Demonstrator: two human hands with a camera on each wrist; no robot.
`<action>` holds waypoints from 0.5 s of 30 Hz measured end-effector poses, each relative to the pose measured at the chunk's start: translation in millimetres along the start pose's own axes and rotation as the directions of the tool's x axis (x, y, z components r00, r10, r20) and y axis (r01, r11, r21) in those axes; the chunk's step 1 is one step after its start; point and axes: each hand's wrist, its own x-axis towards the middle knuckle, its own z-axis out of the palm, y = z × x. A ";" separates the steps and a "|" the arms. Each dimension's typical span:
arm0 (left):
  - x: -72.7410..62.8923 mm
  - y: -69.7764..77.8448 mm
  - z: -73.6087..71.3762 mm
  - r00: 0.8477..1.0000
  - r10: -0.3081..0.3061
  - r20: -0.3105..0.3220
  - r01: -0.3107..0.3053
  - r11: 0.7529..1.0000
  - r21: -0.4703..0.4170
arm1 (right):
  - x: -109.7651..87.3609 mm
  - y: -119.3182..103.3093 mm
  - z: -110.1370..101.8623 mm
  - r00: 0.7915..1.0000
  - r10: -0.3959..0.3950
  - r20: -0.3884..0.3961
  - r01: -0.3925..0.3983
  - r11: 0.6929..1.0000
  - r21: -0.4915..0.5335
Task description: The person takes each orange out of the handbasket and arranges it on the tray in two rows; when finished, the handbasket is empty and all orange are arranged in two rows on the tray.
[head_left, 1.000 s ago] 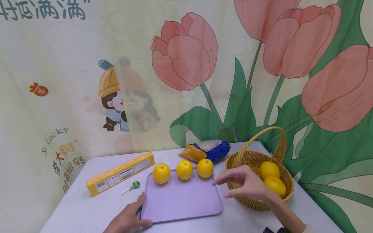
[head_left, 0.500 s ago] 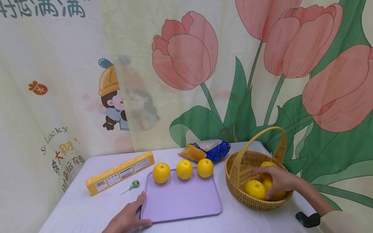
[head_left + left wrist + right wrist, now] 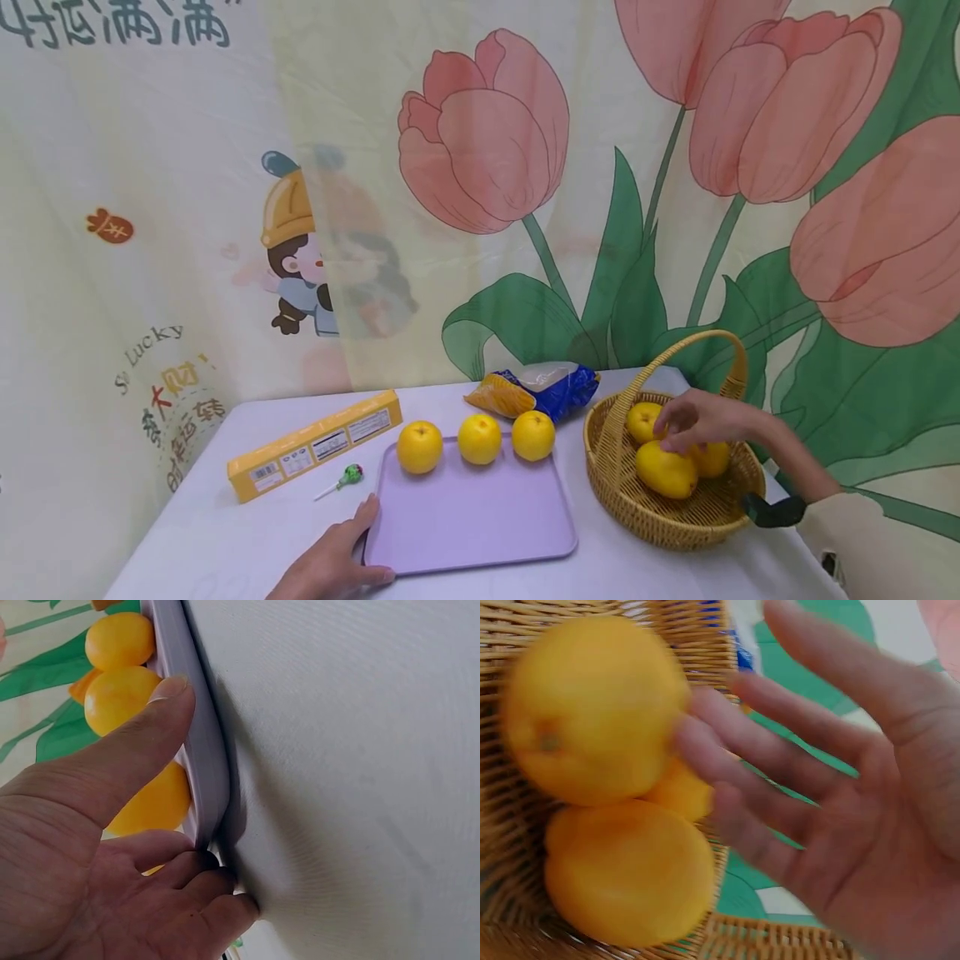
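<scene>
My left hand (image 3: pixel 332 556) holds the near left corner of the lilac tray (image 3: pixel 480 525), thumb along the front rim and fingers at the left side. In the left wrist view the thumb (image 3: pixel 142 750) lies over the tray wall, with the other fingertips tucked low at its corner. Three oranges (image 3: pixel 420 447) line the tray's far edge. My right hand (image 3: pixel 701 419) is over the wicker basket (image 3: pixel 637 521), fingers spread and loosely bent. Its fingertips are right at the yellow-orange fruit (image 3: pixel 666 471) in the basket. The right wrist view shows three fruits, the nearest (image 3: pixel 592 712) blurred.
A long yellow box (image 3: pixel 315 446) lies at the left of the white table, with a green lollipop (image 3: pixel 350 476) beside it. Behind the tray is a blue and orange bag (image 3: pixel 555 392). The basket's tall handle (image 3: pixel 675 342) arches close to my right hand.
My right hand has gone from above the tray's right side into the basket, then up a little. Fruit in the basket has shifted, one now lying at the back left. The left hand stays put.
</scene>
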 end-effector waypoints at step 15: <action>-1.7 0.2 1.8 1.000 0.009 -0.026 -0.008 1.000 0.019 | 44.5 21.1 8.2 0.981 -0.074 -0.179 0.069 0.997 -0.036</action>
